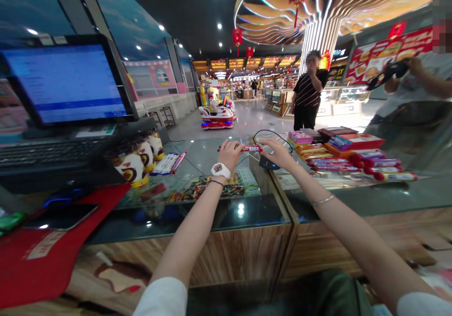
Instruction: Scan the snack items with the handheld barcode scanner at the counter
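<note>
Above the glass counter's far edge, left hand grips a red stick pack; right hand's parted fingers touch its end.

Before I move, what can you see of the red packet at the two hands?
The red packet is slim and stick-shaped, with white markings and a wrapper that looks glossy. It lies roughly level over the glass counter. The left hand grips it, hiding its middle; the right hand has its fingertips at the other end. Its print is too small to read.
</note>
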`<state>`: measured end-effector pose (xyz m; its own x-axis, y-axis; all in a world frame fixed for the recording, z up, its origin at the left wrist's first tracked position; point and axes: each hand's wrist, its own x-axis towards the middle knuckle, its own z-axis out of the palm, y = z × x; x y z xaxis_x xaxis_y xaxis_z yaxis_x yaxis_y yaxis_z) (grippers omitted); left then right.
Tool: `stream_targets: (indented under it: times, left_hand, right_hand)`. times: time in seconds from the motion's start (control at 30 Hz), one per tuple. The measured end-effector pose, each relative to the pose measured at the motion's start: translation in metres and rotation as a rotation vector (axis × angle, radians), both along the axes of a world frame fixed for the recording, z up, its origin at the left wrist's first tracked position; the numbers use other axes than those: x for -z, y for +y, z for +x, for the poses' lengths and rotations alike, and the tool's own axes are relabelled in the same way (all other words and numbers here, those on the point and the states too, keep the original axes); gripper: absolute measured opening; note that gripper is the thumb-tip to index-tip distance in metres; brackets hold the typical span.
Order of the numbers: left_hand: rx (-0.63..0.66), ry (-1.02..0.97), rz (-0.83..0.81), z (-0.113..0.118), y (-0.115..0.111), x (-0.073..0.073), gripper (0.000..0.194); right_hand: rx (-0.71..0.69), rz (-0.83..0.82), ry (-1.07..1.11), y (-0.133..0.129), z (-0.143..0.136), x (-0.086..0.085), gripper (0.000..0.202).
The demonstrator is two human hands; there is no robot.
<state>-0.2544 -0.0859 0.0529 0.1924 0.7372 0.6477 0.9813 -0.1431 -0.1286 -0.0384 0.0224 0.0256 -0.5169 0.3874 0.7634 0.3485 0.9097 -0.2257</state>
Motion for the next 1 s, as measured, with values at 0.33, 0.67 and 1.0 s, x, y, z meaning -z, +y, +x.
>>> stream_targets:
  times: [0.33,0.67,1.0]
  left_hand:
    - [0.013,-0.002,0.014,0.004,-0.001,0.0,0.026]
    - [0.103,0.021,0.086,0.004,0.006,0.001,0.024]
    - [0.145,0.046,0.174,-0.001,0.01,0.007,0.023]
  right_hand:
    - [-0.074,-0.496,0.144,0.003,0.002,-0.005,0.04]
    - [-0.203,-0.787,0.559,-0.007,-0.015,-0.005,0.055]
    - [-0.178,-0.705,0.61,-0.008,-0.018,-0.002,0.05]
